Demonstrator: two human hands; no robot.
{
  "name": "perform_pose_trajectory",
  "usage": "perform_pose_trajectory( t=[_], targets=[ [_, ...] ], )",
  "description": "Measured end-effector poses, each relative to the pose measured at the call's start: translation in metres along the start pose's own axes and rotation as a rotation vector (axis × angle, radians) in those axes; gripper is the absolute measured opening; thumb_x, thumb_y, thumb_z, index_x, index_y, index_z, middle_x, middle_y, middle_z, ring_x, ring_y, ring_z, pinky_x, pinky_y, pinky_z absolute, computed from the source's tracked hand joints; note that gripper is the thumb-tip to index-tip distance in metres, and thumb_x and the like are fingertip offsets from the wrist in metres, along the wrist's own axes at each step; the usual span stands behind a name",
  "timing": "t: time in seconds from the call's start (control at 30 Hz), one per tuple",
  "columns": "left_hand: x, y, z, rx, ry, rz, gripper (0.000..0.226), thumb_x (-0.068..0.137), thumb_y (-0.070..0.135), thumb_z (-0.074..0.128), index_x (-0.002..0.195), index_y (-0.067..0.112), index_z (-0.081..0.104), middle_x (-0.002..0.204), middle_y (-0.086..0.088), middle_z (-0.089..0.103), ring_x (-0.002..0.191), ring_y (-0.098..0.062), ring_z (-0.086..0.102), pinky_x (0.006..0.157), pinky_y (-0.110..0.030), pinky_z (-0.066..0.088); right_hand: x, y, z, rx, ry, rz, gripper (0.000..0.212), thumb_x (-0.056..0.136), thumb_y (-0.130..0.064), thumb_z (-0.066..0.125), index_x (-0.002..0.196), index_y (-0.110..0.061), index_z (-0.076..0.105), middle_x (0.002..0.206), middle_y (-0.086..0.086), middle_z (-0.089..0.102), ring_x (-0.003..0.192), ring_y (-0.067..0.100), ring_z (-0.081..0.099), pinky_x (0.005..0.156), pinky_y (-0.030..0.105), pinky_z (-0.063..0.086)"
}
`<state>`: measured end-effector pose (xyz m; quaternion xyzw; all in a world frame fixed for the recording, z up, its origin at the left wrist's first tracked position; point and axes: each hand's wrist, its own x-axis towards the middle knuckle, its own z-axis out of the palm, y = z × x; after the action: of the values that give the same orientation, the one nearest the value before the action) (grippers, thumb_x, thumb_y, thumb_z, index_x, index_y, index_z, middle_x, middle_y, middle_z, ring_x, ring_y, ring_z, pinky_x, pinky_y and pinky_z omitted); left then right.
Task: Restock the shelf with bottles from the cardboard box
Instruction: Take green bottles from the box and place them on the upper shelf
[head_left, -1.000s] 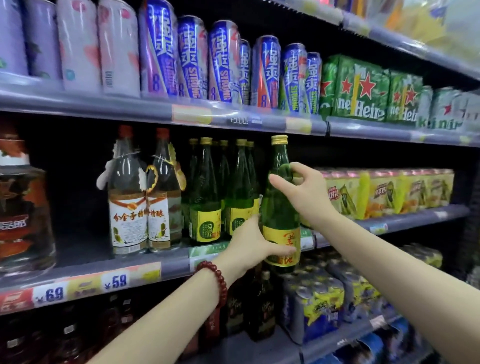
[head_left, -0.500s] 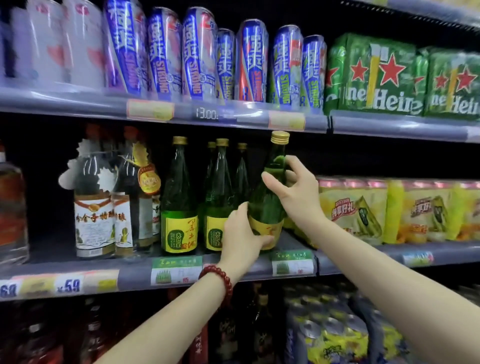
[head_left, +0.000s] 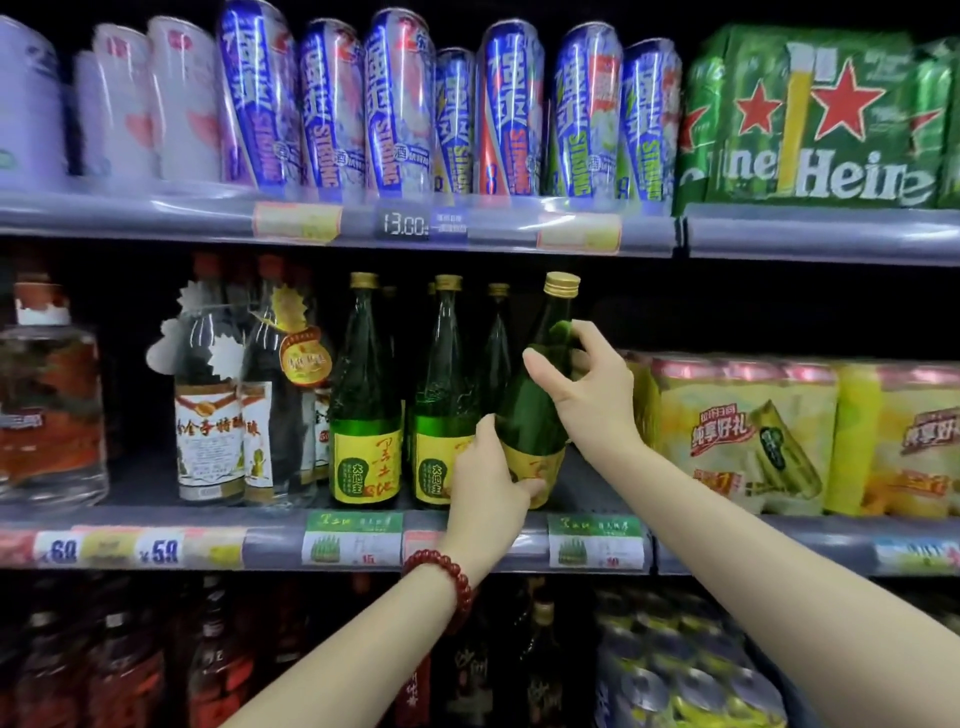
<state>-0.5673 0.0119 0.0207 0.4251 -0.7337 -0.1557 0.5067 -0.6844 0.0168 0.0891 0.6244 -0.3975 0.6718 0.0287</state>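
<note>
Glass bottles with yellow labels (head_left: 365, 415) stand in a row on the middle shelf (head_left: 270, 540). Just right of them, the left hand (head_left: 488, 483) cups the base and label of a tilted green bottle (head_left: 540, 395), fingers wrapped round it. The right hand (head_left: 587, 395) pinches its sloping shoulder below the gold cap (head_left: 561, 285). The bottle looks heavy, smooth and breakable, so base support plus a neck grip seems wise. Yellow multipacks (head_left: 748, 431) sit close on the right.
</note>
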Motion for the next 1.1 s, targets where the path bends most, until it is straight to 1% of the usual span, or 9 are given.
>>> perform_pose_trajectory(
  t=[0.1, 0.27, 0.43, 0.53, 0.7, 0.87, 0.93, 1.03, 1.1],
  targets=[
    [0.001, -0.002, 0.001, 0.006, -0.013, -0.013, 0.078, 0.076, 0.022, 0.079, 0.138, 0.01, 0.034, 0.129, -0.006, 0.055, 0.12, -0.02, 0.051, 0.091, -0.017, 0.037, 0.01, 0.003, 0.002, -0.06, -0.047, 0.07, 0.032, 0.083, -0.043, 0.068, 0.108, -0.026, 0.059, 0.097, -0.019, 0.065, 0.094, 0.0, 0.062, 0.08, 0.018, 0.051],
    [0.001, -0.003, 0.003, 0.12, -0.021, 0.005, 0.079, 0.082, 0.033, 0.073, 0.143, 0.006, 0.03, 0.135, -0.009, 0.053, 0.124, -0.022, 0.05, 0.1, -0.028, 0.042, 0.019, 0.01, 0.009, -0.104, -0.116, 0.213, 0.065, 0.082, -0.052, 0.066, 0.135, -0.018, 0.05, 0.125, 0.003, 0.061, 0.121, 0.02, 0.053, 0.094, 0.03, 0.047],
    [-0.006, -0.003, 0.013, 0.217, -0.046, -0.023, 0.092, 0.091, 0.041, 0.058, 0.152, 0.004, 0.001, 0.156, -0.011, 0.027, 0.141, -0.021, 0.033, 0.109, -0.025, 0.031, 0.023, 0.013, 0.013, -0.15, -0.153, 0.274, 0.074, 0.079, -0.055, 0.067, 0.14, -0.018, 0.045, 0.134, 0.008, 0.056, 0.129, 0.027, 0.046, 0.105, 0.045, 0.043],
    [-0.012, -0.003, 0.019, 0.229, -0.009, -0.026, 0.089, 0.093, 0.041, 0.053, 0.151, 0.006, -0.003, 0.16, -0.008, 0.013, 0.146, -0.019, 0.02, 0.115, -0.023, 0.023, 0.02, 0.01, 0.014, -0.157, -0.138, 0.268, 0.075, 0.079, -0.054, 0.068, 0.14, -0.017, 0.044, 0.137, 0.009, 0.054, 0.13, 0.026, 0.046, 0.106, 0.04, 0.043],
    [-0.022, -0.003, 0.019, 0.049, 0.072, -0.065, 0.077, 0.093, 0.025, 0.059, 0.153, 0.012, 0.012, 0.157, -0.005, 0.025, 0.144, -0.017, 0.025, 0.114, -0.025, 0.023, 0.016, 0.009, 0.012, -0.174, -0.18, 0.303, 0.08, 0.075, -0.057, 0.069, 0.141, -0.019, 0.043, 0.139, 0.008, 0.052, 0.133, 0.026, 0.044, 0.107, 0.045, 0.043],
    [-0.02, -0.01, 0.001, -0.083, 0.006, -0.06, 0.068, 0.088, 0.017, 0.065, 0.147, 0.013, 0.032, 0.141, -0.005, 0.048, 0.131, -0.018, 0.045, 0.109, -0.038, 0.04, -0.01, 0.013, 0.007, -0.203, -0.212, 0.344, 0.09, 0.072, -0.057, 0.072, 0.146, -0.023, 0.034, 0.145, 0.005, 0.046, 0.134, 0.024, 0.041, 0.103, 0.038, 0.039],
    [-0.02, -0.015, -0.007, -0.08, -0.013, -0.05, 0.061, 0.085, 0.018, 0.066, 0.141, 0.014, 0.043, 0.134, -0.002, 0.054, 0.122, -0.015, 0.052, 0.105, -0.031, 0.044, -0.028, 0.016, 0.002, -0.253, -0.239, 0.357, 0.092, 0.071, -0.054, 0.074, 0.147, -0.025, 0.03, 0.143, 0.002, 0.047, 0.129, 0.021, 0.045, 0.1, 0.032, 0.042],
    [-0.02, -0.025, -0.02, -0.009, -0.02, -0.003, 0.038, 0.083, 0.017, 0.066, 0.121, 0.02, 0.06, 0.117, 0.004, 0.064, 0.105, -0.007, 0.059, 0.089, -0.016, 0.042, -0.057, 0.017, -0.007, -0.371, -0.287, 0.303, 0.088, 0.072, -0.036, 0.08, 0.146, -0.021, 0.033, 0.121, -0.008, 0.058, 0.094, -0.003, 0.051, 0.076, 0.003, 0.04],
    [-0.019, -0.029, -0.031, 0.01, -0.032, -0.002, 0.028, 0.083, 0.017, 0.067, 0.111, 0.02, 0.065, 0.108, 0.003, 0.067, 0.097, -0.007, 0.061, 0.084, -0.015, 0.043, -0.07, 0.016, -0.01, -0.474, -0.299, 0.262, 0.076, 0.075, -0.025, 0.079, 0.14, -0.016, 0.04, 0.119, -0.002, 0.063, 0.095, 0.002, 0.056, 0.079, 0.011, 0.043]
  ],
)
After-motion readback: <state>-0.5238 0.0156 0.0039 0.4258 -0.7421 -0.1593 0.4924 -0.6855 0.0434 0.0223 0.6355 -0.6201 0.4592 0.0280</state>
